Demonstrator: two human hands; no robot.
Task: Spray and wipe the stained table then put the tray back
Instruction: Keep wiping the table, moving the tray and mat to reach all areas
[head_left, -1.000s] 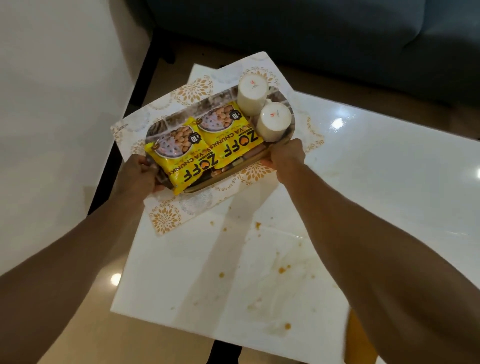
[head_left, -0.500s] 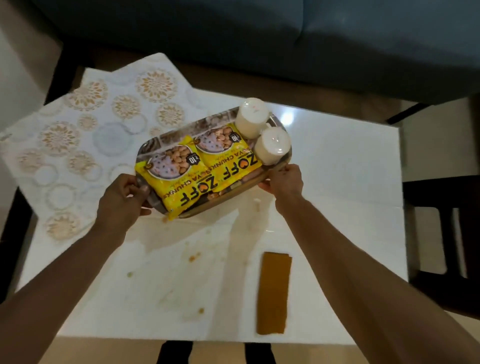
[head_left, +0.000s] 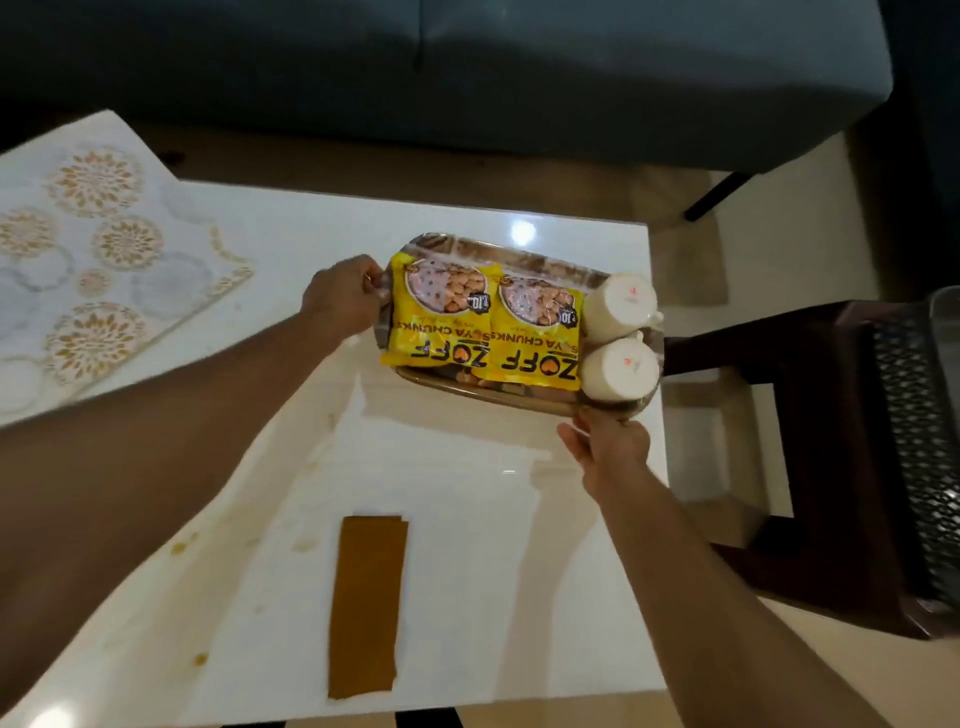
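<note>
I hold a shiny metal tray (head_left: 519, 397) above the far right part of the white glossy table (head_left: 457, 597). My left hand (head_left: 345, 301) grips its left end and my right hand (head_left: 605, 441) grips its near right corner. On the tray lie two yellow snack packets (head_left: 483, 327) and two white upturned cups (head_left: 621, 338). Brown stains (head_left: 200, 659) dot the table's near left area. A folded brown cloth (head_left: 366, 608) lies flat on the table near its front edge. No spray bottle is in view.
A patterned white and gold mat (head_left: 88, 270) lies at the table's far left. A dark sofa (head_left: 467, 78) stands behind the table. A dark wooden chair (head_left: 857, 467) with a lattice back stands right of the table.
Both hands have carried the tray to the right, from over the patterned mat to above the table's far right corner. The view has swung right, bringing the chair into sight.
</note>
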